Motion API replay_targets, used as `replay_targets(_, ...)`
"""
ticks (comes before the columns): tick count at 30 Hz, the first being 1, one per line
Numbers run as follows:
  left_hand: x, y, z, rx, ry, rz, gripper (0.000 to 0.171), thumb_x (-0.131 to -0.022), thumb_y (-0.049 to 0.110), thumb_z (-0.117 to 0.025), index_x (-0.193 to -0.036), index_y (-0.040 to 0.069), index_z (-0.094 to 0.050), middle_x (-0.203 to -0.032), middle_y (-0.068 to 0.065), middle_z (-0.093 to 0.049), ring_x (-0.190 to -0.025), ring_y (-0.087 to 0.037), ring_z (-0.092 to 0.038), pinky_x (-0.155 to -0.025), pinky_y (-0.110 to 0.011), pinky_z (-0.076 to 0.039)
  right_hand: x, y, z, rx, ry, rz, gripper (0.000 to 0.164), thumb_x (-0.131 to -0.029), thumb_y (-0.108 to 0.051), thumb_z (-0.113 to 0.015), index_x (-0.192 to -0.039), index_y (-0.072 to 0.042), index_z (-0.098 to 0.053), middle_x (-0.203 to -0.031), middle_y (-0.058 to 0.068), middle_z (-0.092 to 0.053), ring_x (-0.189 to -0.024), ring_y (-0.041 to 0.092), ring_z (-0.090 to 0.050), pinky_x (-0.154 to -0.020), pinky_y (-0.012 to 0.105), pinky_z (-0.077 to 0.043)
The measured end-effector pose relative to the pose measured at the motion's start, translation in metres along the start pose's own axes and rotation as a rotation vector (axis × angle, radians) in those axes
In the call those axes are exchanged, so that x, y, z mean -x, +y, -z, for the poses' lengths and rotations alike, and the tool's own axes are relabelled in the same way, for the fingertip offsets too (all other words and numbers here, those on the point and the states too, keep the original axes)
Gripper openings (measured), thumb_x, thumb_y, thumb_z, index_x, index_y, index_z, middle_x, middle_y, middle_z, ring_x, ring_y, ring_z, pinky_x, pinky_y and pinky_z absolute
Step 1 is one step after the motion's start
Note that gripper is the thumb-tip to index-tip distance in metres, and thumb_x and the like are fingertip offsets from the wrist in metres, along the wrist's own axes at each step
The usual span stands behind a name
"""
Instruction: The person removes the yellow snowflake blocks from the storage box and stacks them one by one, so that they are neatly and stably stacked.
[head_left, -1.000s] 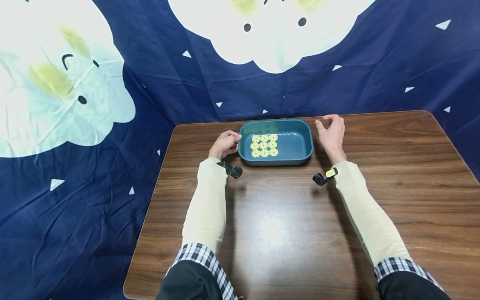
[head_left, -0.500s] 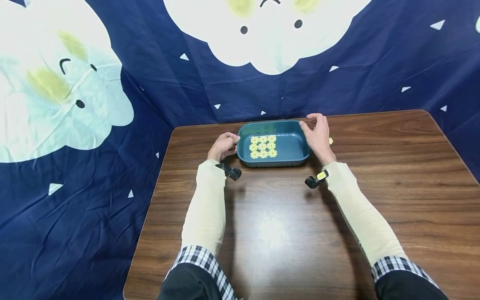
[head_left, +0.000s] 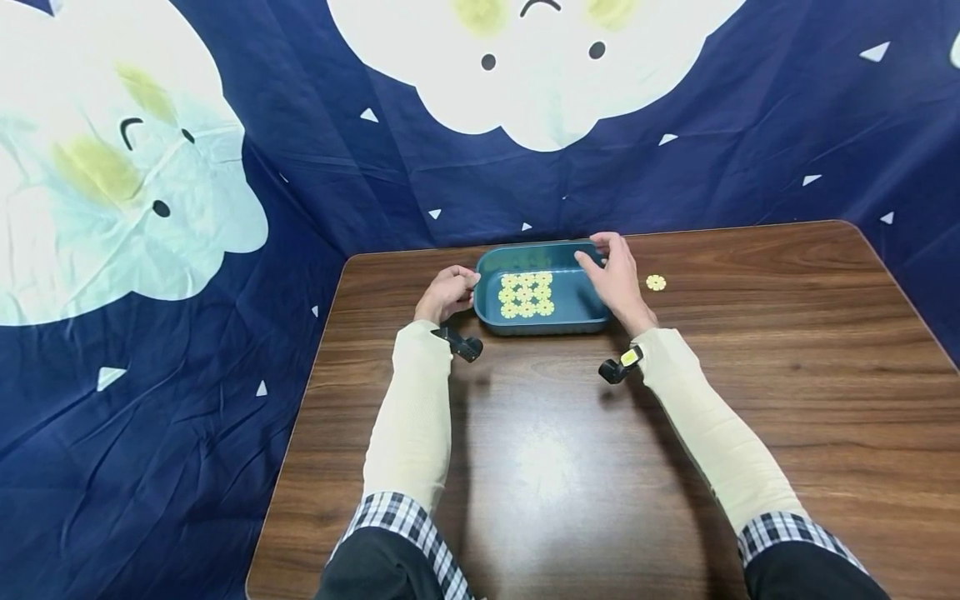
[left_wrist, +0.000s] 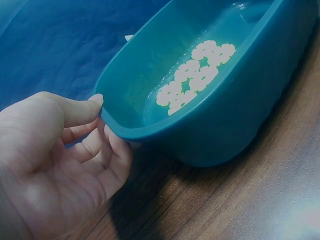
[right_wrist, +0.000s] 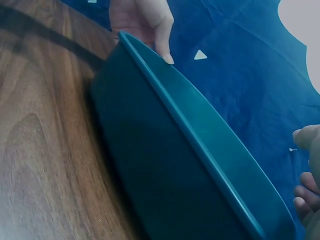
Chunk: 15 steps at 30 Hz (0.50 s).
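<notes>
"Head view first, with twelve o'clock pointing away from the person: where is the tub [head_left: 540, 328]?"

"Upright near the far edge of the worktop [head_left: 540, 392], its long axis running roughly from nine to three o'clock. Its nine o'clock half carries nine flowers [head_left: 526, 294], yellow, set three by three. Whether they are loose or stuck down, I cannot tell."

"How does the left hand [head_left: 447, 293] stand to it?"

"At the nine o'clock end, pinching the rim. The left wrist view shows it best: thumb over the edge, fingers curled outside and below."

"And the right hand [head_left: 618, 279]?"

"Over the opposite end, at three o'clock, so most of the tub lies toward nine from it. Thumb and fingers stand apart, with nothing visible between them. It hides part of that end, and the right wrist view cuts it off, so I cannot tell whether it touches the rim."

"Which relation matters most?"

"I'd judge it to be the right hand's place between two things: the tub's bare floor toward nine o'clock, and a lone yellow flower [head_left: 656, 283] on the worktop toward three, near but apart from it. The left hand is well away from that flower, across the tub's whole length; the right is clearly nearer."
</notes>
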<state>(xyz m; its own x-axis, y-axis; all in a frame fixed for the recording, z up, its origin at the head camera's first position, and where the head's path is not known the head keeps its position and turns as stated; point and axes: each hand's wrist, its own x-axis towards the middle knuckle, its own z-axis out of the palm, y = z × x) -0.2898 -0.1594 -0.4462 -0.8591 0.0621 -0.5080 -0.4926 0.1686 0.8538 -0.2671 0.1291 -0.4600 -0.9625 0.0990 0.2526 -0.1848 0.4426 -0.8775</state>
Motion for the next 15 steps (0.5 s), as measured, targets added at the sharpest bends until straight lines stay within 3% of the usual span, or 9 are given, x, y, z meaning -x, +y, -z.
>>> replay_targets(8,-0.001,-0.001,0.000,0.003,-0.002,-0.003,0.007,-0.098,0.015,-0.055,-0.097,0.012,-0.048,-0.085,-0.003,-0.050,-0.066,-0.012,-0.049,-0.062,-0.024,-0.044,0.003,-0.006,-0.010,-0.015,-0.051,0.010,0.042,-0.090,-0.026,-0.066,-0.121,-0.001,-0.052,-0.120,0.016,-0.054,-0.111,0.030,-0.051,-0.096,0.044,-0.043)
replay_targets(15,-0.001,-0.001,0.000,0.007,0.000,0.000,0.007,-0.098,0.015,-0.054,-0.098,0.011,-0.048,-0.085,-0.003,-0.049,-0.066,-0.012,-0.048,-0.062,-0.023,-0.043,0.007,-0.010,-0.018,0.048,-0.145,0.024,0.039,-0.092,-0.026,-0.064,-0.121,-0.001,-0.053,-0.122,0.017,-0.053,-0.112,0.032,-0.051,-0.095,0.042,-0.043)
